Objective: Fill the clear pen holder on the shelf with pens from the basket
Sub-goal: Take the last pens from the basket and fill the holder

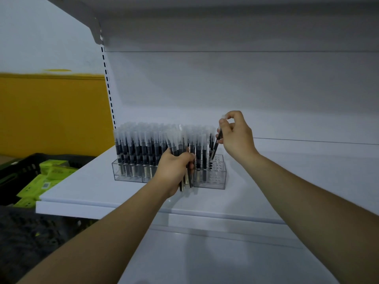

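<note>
Two hands gripping: left hand (174,167) clenches pen bundle (185,160), right hand (235,134) pinches one pen (217,143).

green boxes (44,177), print too blurred to read

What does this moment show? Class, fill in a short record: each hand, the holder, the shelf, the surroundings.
Clear pen holder: mostly full, empty holes at right end
Left hand: grips a bundle of pens before the holder
Right hand: pinches one pen, tilted, tip down at the holder's right end
Shelf: white, bears the holder
Lower left: dark basket holding green boxes
</note>
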Available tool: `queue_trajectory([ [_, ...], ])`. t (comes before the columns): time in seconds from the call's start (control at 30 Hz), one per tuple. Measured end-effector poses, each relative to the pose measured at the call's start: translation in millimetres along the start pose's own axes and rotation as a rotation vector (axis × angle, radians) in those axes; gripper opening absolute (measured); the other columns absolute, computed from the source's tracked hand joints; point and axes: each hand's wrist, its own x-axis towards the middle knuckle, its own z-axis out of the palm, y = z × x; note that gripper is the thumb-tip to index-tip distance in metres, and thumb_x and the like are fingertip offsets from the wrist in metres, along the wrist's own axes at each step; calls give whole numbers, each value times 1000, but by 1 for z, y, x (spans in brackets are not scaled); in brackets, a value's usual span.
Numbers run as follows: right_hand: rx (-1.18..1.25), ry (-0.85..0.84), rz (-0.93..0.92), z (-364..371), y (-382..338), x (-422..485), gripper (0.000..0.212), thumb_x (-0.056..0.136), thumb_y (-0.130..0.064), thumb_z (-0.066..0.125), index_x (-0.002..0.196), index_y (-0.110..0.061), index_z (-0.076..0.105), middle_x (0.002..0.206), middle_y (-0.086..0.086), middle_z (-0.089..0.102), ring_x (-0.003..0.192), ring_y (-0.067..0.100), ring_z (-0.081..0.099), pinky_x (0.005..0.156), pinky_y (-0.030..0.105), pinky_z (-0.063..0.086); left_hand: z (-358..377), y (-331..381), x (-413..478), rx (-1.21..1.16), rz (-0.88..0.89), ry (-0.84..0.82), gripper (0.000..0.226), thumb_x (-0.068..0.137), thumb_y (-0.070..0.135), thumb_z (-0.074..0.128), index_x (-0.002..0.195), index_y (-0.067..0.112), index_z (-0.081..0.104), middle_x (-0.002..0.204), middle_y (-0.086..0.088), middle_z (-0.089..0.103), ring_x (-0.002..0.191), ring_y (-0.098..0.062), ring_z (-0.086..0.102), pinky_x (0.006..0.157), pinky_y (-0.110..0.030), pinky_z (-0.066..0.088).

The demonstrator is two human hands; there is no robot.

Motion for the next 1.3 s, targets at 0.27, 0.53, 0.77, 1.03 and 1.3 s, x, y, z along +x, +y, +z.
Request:
queue_trajectory([
  [0.27, -170, -125, -27, 12, 14, -15, 12, 101, -24, 41, 114, -23, 42, 86, 18, 63, 73, 34, 59, 59, 40, 48, -1, -2, -5, -12, -7, -72, 19, 84, -12, 56, 76, 5, 58, 69, -8, 57, 63, -22, 54, 57, -34, 49],
  [0.53, -272, -162, 34, 16, 20, -13, 19, 99, -28, 47, 112, -15, 45, 76, 5, 59, 62, 18, 52, 60, 30, 41, -4, -4, -3, 18, 10, -110, 5, 84, -2, 67, 89, -1, 65, 69, -7, 66, 66, -21, 63, 74, -39, 53],
  [0.77, -122, -75, -93, 4, -13, -22, 25, 95, -34, 55, 83, -13, 62, 71, -8, 57, 64, 4, 51, 61, 18, 41, 4, 4, -8, -83, 22, -140, 11, 86, -4, 65, 84, 5, 59, 79, -15, 62, 63, -20, 62, 60, -30, 53],
  [1.03, -62, -195, -14, 4, -22, -23, 17, 95, -31, 55, 82, -20, 57, 75, -6, 58, 68, 10, 55, 65, 25, 43, 18, 9, -9, -104, 28, -165, 11, 87, -4, 62, 82, 6, 61, 81, -13, 68, 70, -23, 65, 65, -36, 57],
  [1.3, 162, 125, 64, -7, -24, -4, 13, 103, -29, 36, 101, -17, 42, 79, 0, 57, 70, 19, 58, 57, 30, 51, 2, 1, -5, -23, -13, -65, 19, 83, -12, 55, 80, 6, 60, 73, -9, 57, 70, -27, 54, 57, -32, 50],
])
